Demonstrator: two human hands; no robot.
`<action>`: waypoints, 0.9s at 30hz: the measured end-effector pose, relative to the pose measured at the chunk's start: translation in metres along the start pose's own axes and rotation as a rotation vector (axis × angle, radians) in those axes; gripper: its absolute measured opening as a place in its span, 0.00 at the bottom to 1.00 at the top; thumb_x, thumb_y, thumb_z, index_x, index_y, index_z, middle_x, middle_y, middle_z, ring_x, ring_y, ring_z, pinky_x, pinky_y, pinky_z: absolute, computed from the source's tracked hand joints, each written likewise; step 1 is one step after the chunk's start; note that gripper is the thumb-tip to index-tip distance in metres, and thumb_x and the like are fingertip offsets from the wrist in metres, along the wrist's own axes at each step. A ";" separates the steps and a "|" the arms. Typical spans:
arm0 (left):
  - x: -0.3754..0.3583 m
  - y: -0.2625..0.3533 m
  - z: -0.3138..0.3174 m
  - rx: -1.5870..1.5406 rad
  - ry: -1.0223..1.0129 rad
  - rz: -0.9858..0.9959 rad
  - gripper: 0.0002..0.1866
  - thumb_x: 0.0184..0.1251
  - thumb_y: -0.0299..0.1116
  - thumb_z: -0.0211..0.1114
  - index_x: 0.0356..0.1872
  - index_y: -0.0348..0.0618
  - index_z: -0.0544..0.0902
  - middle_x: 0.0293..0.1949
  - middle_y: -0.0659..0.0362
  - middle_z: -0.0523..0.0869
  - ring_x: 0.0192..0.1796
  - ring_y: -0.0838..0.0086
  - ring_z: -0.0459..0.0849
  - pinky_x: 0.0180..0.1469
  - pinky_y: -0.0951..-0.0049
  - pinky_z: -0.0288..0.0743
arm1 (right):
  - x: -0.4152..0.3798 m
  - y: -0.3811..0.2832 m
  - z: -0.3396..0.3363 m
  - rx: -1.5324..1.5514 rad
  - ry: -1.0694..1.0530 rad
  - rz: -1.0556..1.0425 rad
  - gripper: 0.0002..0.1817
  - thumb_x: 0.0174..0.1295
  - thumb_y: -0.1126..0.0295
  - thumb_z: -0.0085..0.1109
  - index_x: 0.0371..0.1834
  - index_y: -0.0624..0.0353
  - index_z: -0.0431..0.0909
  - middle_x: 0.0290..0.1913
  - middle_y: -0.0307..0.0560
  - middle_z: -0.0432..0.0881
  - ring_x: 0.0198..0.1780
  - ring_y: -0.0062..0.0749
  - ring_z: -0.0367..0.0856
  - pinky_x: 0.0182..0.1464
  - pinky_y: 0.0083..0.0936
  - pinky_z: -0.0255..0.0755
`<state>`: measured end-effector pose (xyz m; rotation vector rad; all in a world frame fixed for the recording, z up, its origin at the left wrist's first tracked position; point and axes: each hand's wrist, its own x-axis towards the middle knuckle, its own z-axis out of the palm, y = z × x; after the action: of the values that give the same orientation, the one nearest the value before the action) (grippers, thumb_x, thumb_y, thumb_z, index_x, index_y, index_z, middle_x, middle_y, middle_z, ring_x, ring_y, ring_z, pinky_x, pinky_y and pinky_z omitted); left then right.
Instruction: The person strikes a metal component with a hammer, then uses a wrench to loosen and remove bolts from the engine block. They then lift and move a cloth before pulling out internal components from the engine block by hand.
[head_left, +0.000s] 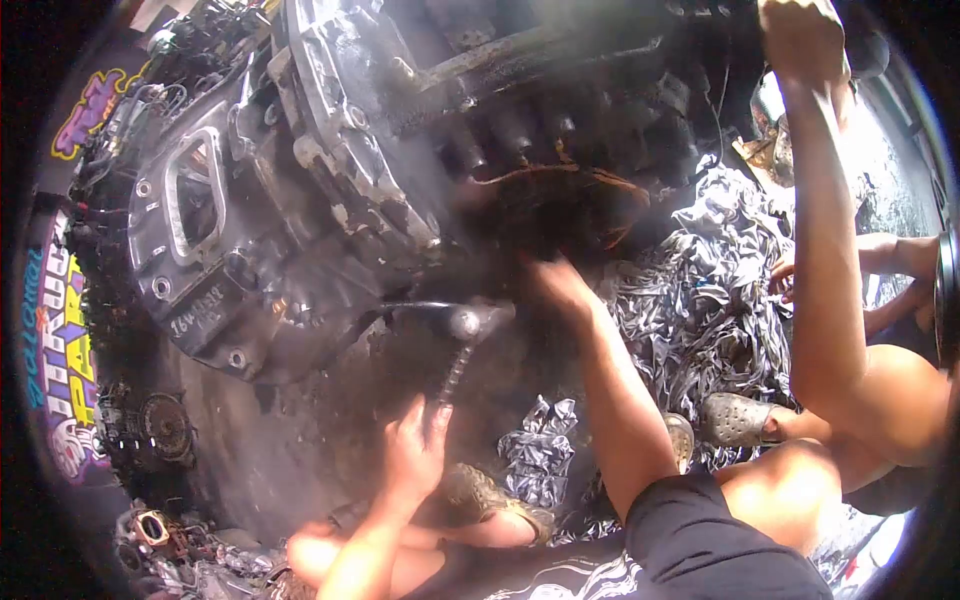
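My left hand [413, 452] is closed around the lower end of a ratchet wrench [457, 370]. Its shiny round head points up toward the underside of a large, dark, greasy engine [380, 190]. Up and to the right, my right hand [562, 285] reaches into a dark opening in the engine block. Shadow hides its fingers, so I cannot make out what they touch. Above it an orange-brown wire [540, 170] runs along the block. Handwritten marks show on the engine's wide metal end housing [190, 200] to the left.
A co-worker sits at the right, one arm [825, 220] raised against the engine. A heap of grey cloth strips [700, 300] lies between us, with a smaller cloth bundle [540, 450] nearer me. Metal parts [160, 530] lie at lower left; a painted sign [75, 350] stands behind.
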<state>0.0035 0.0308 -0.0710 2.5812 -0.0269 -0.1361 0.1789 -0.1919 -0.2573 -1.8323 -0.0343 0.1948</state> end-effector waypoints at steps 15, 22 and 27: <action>-0.004 -0.059 -0.139 0.471 -0.537 -0.228 0.29 0.68 0.59 0.67 0.53 0.41 0.85 0.35 0.39 0.88 0.44 0.42 0.89 0.47 0.48 0.80 | 0.006 0.050 0.087 -0.548 0.360 -0.113 0.27 0.65 0.59 0.57 0.68 0.53 0.75 0.47 0.60 0.86 0.40 0.55 0.86 0.42 0.48 0.82; -0.047 -0.248 -0.093 0.404 -0.412 -0.383 0.29 0.65 0.58 0.69 0.53 0.43 0.87 0.43 0.40 0.90 0.50 0.44 0.88 0.54 0.50 0.81 | 0.009 0.118 0.066 -0.324 0.417 0.085 0.27 0.64 0.61 0.62 0.64 0.63 0.76 0.52 0.67 0.85 0.53 0.61 0.83 0.54 0.45 0.77; -0.028 -0.347 -0.049 0.177 -0.351 -0.420 0.29 0.64 0.55 0.71 0.56 0.41 0.87 0.48 0.40 0.89 0.55 0.47 0.88 0.59 0.55 0.79 | -0.033 0.118 0.060 -0.362 0.184 0.152 0.28 0.68 0.57 0.61 0.68 0.60 0.74 0.55 0.66 0.85 0.59 0.63 0.82 0.59 0.45 0.75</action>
<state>-0.0225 0.3526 -0.2100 2.6686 0.3910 -0.7707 0.1283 -0.1705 -0.3825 -2.2087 0.2117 0.1309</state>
